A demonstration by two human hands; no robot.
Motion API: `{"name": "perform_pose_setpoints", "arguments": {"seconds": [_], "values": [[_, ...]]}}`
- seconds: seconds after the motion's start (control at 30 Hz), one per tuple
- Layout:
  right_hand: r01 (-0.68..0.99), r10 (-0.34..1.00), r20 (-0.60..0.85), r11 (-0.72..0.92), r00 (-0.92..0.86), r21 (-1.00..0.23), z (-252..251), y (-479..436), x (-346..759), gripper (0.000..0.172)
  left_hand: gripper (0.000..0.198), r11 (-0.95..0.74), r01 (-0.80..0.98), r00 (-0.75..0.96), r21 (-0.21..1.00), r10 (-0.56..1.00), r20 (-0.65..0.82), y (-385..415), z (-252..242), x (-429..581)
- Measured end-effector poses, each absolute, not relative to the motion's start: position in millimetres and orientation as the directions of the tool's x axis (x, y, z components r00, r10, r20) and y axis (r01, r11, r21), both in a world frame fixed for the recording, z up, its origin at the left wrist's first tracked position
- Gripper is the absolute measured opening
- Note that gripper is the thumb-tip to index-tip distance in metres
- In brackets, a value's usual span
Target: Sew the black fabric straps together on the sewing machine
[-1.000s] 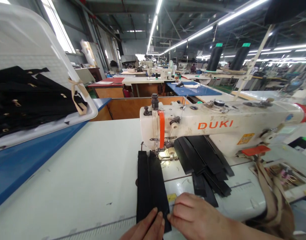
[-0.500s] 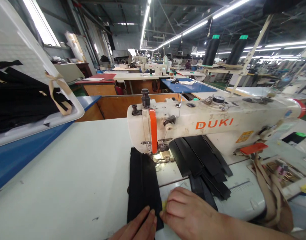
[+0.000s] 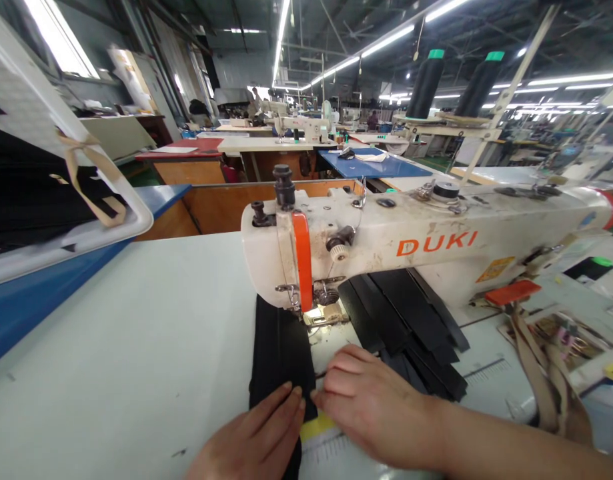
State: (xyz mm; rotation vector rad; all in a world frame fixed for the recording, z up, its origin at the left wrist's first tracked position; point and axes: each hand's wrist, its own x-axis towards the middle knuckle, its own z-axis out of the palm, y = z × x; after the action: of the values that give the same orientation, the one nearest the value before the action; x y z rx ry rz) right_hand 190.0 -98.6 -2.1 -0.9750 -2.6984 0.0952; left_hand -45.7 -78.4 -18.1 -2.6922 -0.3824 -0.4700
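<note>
A strip of black fabric (image 3: 281, 353) lies lengthwise on the pale table, its far end under the head of the sewing machine (image 3: 366, 233). My left hand (image 3: 259, 427) rests on the near part of the strip, fingers stretched out and lying flat; its thumb is hidden. At the strip's right edge, my right hand (image 3: 371, 407) is closed, thumb and forefinger pinching the fabric's edge. The lit presser foot (image 3: 321, 317) stands by the strip's far right edge. Yellow tape (image 3: 317, 425) shows on the table between my hands.
Several black strips (image 3: 406, 313) are piled under the machine arm. A white bin (image 3: 136, 227) with black pieces stands at left. Beige straps (image 3: 541, 373) hang at right near a tray of small parts (image 3: 571, 340). Two black thread cones (image 3: 426, 83) stand behind.
Both hands and the near end of the black fabric have moved forward toward the machine. More of the yellow tape and a ruler scale show. The camera view has shifted slightly.
</note>
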Motion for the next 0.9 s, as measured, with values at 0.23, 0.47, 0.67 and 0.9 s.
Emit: {"name": "perform_pose_setpoints", "arguments": {"seconds": [0.23, 0.47, 0.67, 0.9], "values": [[0.649, 0.657, 0.234, 0.751, -0.716, -0.121, 3.1, -81.8, 189.1, 0.015, 0.050, -0.896, 0.365, 0.882, -0.253, 0.247, 0.401, -65.0, -11.7, -42.8], [0.705, 0.699, 0.248, 0.705, -0.671, -0.077, 3.5, -69.0, 185.8, 0.015, 0.052, -0.891, 0.420, 0.851, -0.171, 0.322, 0.415, -50.4, -6.0, -37.3], [0.775, 0.766, 0.258, 0.626, -0.590, -0.085, 2.0, -62.2, 181.2, 0.011, 0.055, -0.884, 0.430, 0.851, -0.184, 0.329, 0.410, -34.5, -9.3, -34.6], [0.819, 0.807, 0.301, 0.561, -0.508, -0.120, -7.9, -59.9, 176.8, 0.020, 0.058, -0.869, 0.472, 0.828, -0.149, 0.378, 0.414, -16.5, -11.6, -32.0]]}}
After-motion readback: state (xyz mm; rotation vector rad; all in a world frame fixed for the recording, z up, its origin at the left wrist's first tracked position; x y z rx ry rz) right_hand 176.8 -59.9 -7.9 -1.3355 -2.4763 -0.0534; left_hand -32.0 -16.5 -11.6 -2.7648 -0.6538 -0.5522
